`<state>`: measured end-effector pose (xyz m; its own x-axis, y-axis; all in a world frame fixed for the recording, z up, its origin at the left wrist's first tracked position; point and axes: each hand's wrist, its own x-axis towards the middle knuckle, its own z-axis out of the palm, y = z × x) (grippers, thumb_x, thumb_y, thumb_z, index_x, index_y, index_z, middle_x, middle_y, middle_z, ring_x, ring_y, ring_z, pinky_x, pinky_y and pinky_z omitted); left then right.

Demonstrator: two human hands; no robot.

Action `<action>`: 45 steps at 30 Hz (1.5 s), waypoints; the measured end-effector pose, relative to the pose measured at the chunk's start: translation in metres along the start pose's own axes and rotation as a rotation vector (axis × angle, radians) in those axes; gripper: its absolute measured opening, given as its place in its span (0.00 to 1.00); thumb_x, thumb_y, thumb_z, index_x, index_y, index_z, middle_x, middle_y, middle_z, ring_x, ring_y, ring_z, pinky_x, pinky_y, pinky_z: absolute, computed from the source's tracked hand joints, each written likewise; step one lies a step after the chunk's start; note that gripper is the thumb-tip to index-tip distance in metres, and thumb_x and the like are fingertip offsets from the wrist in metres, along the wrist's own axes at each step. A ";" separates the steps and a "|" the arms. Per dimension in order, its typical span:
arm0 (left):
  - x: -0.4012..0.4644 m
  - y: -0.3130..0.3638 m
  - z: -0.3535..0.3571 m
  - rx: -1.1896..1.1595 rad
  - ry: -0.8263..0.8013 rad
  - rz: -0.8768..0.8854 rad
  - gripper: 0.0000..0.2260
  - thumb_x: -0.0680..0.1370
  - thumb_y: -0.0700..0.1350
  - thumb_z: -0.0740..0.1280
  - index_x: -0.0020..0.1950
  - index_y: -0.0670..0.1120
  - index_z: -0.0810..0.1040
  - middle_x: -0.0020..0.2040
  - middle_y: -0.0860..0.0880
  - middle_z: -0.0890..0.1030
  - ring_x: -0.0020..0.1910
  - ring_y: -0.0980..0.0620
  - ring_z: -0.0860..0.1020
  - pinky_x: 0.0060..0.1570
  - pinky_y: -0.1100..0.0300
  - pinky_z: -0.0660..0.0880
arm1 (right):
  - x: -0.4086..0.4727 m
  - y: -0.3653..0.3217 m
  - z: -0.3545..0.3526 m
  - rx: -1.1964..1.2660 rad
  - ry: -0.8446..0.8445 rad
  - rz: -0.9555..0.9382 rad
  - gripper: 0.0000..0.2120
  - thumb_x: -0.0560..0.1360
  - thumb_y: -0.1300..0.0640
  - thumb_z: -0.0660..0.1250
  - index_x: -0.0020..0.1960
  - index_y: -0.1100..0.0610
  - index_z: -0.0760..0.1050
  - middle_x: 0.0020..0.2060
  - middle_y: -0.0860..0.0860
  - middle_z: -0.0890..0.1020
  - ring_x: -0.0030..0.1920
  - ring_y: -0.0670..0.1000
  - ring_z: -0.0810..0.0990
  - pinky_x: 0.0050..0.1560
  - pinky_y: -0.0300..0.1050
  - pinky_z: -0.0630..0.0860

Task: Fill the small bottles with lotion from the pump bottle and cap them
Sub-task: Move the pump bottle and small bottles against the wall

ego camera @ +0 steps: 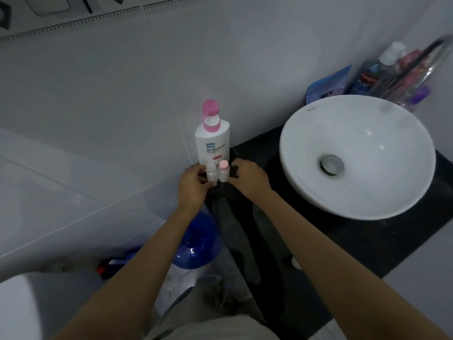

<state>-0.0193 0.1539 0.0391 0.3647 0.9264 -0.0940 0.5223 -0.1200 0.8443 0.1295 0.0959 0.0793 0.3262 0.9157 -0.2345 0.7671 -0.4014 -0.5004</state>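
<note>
A white pump bottle (212, 141) with a pink pump head stands upright at the left end of the black counter (367, 241), against the wall. In front of it stand two small bottles side by side: one with a white cap (211, 173) on the left, one with a pink cap (223, 171) on the right. My left hand (193, 186) grips the white-capped bottle from the left with curled fingers. My right hand (246, 177) reaches the pink-capped bottle from the right, its fingers curled close to it; whether they touch it is unclear.
A white round basin (360, 133) sits on the counter right of the bottles. Toiletries, among them a blue mouthwash bottle (367, 78), stand behind it by a chrome tap. Below the counter's left edge are a blue bucket (196, 244) and a white toilet corner (17, 305).
</note>
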 end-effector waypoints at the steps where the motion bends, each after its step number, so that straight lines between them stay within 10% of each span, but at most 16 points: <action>1: -0.001 -0.002 0.000 0.012 0.012 -0.001 0.13 0.69 0.38 0.75 0.52 0.43 0.79 0.49 0.43 0.81 0.46 0.48 0.79 0.50 0.52 0.79 | -0.008 0.003 -0.005 0.020 0.007 0.007 0.18 0.74 0.53 0.69 0.60 0.58 0.73 0.52 0.56 0.80 0.50 0.53 0.79 0.50 0.46 0.77; 6: -0.032 -0.009 0.000 0.169 0.142 0.221 0.09 0.74 0.41 0.72 0.52 0.42 0.77 0.47 0.43 0.78 0.45 0.49 0.76 0.46 0.56 0.74 | -0.079 0.031 -0.029 0.133 0.203 0.049 0.15 0.72 0.49 0.70 0.56 0.54 0.77 0.42 0.49 0.80 0.41 0.45 0.76 0.43 0.37 0.69; 12: -0.094 -0.024 0.027 0.460 -0.351 0.663 0.21 0.78 0.52 0.60 0.65 0.41 0.77 0.64 0.41 0.78 0.65 0.43 0.75 0.64 0.47 0.72 | -0.184 0.080 -0.026 0.077 0.400 0.295 0.21 0.70 0.39 0.69 0.57 0.51 0.77 0.44 0.47 0.80 0.41 0.45 0.77 0.41 0.40 0.73; 17: -0.118 -0.040 0.047 0.715 -0.475 0.932 0.22 0.73 0.50 0.72 0.64 0.42 0.78 0.65 0.42 0.78 0.65 0.41 0.76 0.61 0.43 0.75 | -0.224 0.100 0.004 -0.016 0.254 0.475 0.30 0.69 0.37 0.68 0.65 0.52 0.71 0.58 0.51 0.77 0.56 0.53 0.78 0.50 0.47 0.76; 29: -0.122 -0.050 0.051 0.842 -0.537 0.869 0.24 0.75 0.53 0.69 0.68 0.45 0.74 0.70 0.44 0.73 0.70 0.43 0.71 0.66 0.45 0.70 | -0.194 0.085 -0.003 0.123 0.146 0.414 0.16 0.69 0.47 0.72 0.45 0.58 0.73 0.43 0.53 0.80 0.44 0.54 0.79 0.40 0.46 0.73; 45: -0.127 -0.061 0.058 0.850 -0.492 0.819 0.24 0.76 0.58 0.63 0.70 0.51 0.70 0.72 0.49 0.71 0.72 0.49 0.67 0.68 0.49 0.62 | 0.021 0.010 -0.025 -0.087 -0.114 0.037 0.14 0.73 0.59 0.66 0.57 0.61 0.68 0.51 0.59 0.78 0.50 0.58 0.78 0.46 0.48 0.75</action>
<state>-0.0529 0.0227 -0.0314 0.9627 0.2665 -0.0472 0.2706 -0.9487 0.1635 0.1578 0.1116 0.0900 0.2946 0.8904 -0.3470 0.8022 -0.4278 -0.4166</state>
